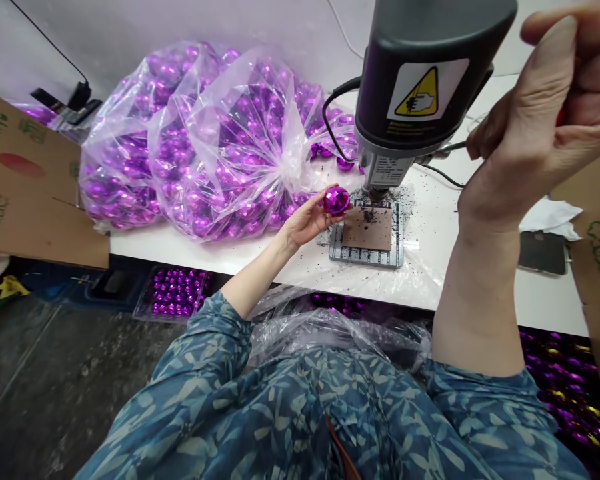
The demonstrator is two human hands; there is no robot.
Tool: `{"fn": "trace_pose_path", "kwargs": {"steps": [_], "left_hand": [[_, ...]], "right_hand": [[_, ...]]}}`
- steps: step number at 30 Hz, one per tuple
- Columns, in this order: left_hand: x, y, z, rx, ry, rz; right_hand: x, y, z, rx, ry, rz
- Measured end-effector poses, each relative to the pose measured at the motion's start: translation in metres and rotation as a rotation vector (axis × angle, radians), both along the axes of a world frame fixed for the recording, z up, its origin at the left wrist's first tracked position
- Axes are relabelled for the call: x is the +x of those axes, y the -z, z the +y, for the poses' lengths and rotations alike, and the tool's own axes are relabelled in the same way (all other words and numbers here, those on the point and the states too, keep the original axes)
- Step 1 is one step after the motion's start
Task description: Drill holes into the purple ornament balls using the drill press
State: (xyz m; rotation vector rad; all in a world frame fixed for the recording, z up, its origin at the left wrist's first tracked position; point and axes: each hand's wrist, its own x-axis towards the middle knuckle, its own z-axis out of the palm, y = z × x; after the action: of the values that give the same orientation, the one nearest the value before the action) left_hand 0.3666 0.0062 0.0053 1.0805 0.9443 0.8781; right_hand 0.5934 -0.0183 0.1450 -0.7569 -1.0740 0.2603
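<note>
My left hand [311, 220] holds a shiny purple faceted ball [337, 200] in its fingers, just left of the drill press's base plate [366, 260]. A brown board [367, 230] with a small hole lies on that plate, scattered with dark shavings. Above it hangs the black head of the drill press [420, 80], with a yellow hand-warning label on its front. My right hand [545, 113] is raised at the upper right, its fingers curled around the press's feed lever [455, 146]. The grip end of the lever is mostly hidden by the hand.
Big clear bags of purple balls [220, 147] fill the table's left side. Cardboard boxes [35, 180] flank the table. A phone [543, 253] and white tissue [550, 217] lie at right. Below stand a tray of purple pieces [177, 292] and more purple and gold pieces [565, 380].
</note>
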Motion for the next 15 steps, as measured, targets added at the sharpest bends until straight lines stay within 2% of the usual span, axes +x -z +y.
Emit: {"fn": "trace_pose_path", "kwargs": {"steps": [6,11,15], "left_hand": [[0.008,0.0,-0.011,-0.133,-0.035,-0.147],[0.009,0.003,-0.018,-0.133,-0.016,-0.139],[0.008,0.014,-0.022,-0.08,-0.033,-0.129]], "right_hand": [[-0.003,0.001,0.004,0.027,-0.041,0.03],[-0.005,0.001,0.007,0.047,-0.038,0.033],[-0.003,0.002,0.008,0.03,-0.019,0.017]]}}
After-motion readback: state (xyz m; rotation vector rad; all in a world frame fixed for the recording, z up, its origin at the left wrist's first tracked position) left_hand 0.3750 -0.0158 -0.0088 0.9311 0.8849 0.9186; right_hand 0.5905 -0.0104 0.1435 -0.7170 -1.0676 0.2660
